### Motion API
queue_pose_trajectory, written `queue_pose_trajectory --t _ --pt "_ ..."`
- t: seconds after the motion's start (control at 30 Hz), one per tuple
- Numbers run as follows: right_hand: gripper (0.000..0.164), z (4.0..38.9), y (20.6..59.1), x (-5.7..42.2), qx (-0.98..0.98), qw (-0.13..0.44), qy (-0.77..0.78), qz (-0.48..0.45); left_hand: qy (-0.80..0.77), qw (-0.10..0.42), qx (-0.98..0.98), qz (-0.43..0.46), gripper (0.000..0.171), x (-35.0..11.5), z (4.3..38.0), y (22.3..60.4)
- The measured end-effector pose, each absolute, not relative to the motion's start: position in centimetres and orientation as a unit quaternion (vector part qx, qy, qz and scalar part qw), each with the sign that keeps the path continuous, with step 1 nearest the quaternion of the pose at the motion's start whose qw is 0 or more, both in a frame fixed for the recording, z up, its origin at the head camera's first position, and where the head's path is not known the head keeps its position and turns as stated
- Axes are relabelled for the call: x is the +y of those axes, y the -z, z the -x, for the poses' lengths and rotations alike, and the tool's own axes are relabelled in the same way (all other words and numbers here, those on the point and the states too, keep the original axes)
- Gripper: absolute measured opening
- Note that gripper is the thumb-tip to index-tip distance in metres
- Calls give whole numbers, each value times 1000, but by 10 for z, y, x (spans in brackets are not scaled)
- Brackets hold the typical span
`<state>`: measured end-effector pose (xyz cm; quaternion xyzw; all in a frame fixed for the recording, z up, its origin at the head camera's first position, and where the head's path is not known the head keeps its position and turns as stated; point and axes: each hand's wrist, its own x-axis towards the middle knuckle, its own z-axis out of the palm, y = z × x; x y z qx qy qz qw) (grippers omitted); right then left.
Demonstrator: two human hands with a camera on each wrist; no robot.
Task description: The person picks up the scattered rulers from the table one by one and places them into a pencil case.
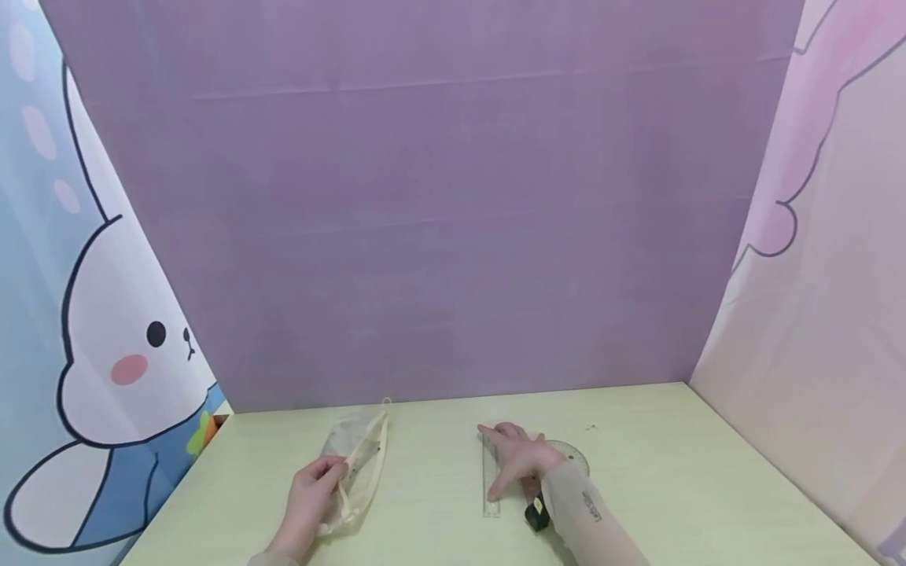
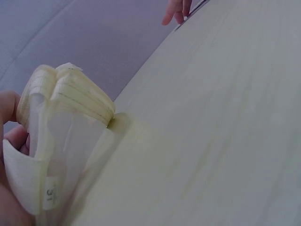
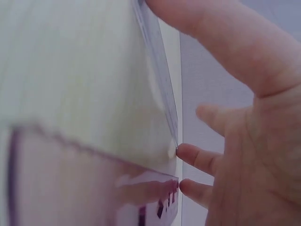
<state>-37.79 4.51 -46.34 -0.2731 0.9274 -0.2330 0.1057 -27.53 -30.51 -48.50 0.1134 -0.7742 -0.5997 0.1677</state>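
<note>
My left hand pinches the cream edge of a sheer drawstring bag, its mouth gaping in the left wrist view. A small white tag shows on the bag. Spread over a clear straight ruler, my right hand touches it with outstretched thumb and fingertips. Partly hidden behind the right wrist is a clear round-edged protractor. The right wrist view shows the ruler's edge near the thumb and fingers, and a clear plastic piece with dark marks close to the camera.
A pale yellow-green table lies under everything. Behind it rises a purple backdrop; printed cloths hang at the left and right. A small black item sits under the right wrist. Faint marks show at the table's right.
</note>
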Motion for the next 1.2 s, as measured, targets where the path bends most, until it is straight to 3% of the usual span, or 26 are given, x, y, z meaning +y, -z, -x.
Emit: queue_pose_trajectory --t 0.23,0.97,1.2 --pt "104 382 463 39 948 51 237 207 604 169 -770 -116 20 -305 277 486" --pt "97 377 458 31 947 76 246 195 571 165 -795 -123 22 -305 274 485" --pt "82 381 460 24 942 66 278 175 574 169 -792 -120 21 -304 275 485"
